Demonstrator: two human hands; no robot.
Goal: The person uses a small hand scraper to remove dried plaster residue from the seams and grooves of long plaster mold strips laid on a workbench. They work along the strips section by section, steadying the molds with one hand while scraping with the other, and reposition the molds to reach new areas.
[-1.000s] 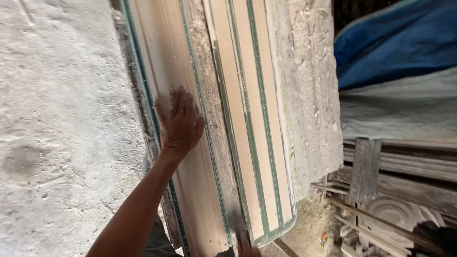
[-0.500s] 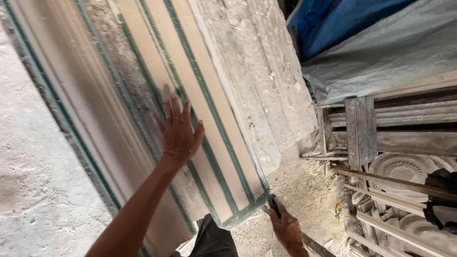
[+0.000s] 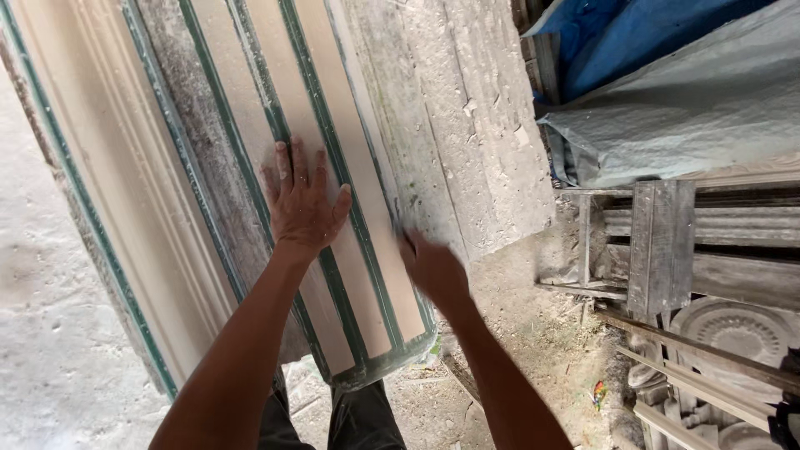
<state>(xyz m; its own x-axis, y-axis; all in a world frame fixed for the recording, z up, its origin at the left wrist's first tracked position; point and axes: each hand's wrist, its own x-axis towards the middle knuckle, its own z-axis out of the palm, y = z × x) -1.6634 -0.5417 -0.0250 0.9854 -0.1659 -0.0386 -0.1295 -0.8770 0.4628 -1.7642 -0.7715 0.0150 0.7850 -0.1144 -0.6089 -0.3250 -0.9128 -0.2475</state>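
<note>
The long cream moulding panel with green edges (image 3: pixel 250 167) leans in front of you, beside a rough grey slab (image 3: pixel 450 125). A blue and grey tarp (image 3: pixel 667 92) lies off to the right, above stacked mouldings (image 3: pixel 708 250). Your left hand (image 3: pixel 302 204) lies flat on the panel, fingers spread. Your right hand (image 3: pixel 433 267) is at the panel's right edge, blurred; you cannot tell its grip.

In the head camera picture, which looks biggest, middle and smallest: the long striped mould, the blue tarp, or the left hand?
1. Long striped mould
2. Blue tarp, though it sits farther away and is cut off by the picture's edge
3. Left hand
</note>
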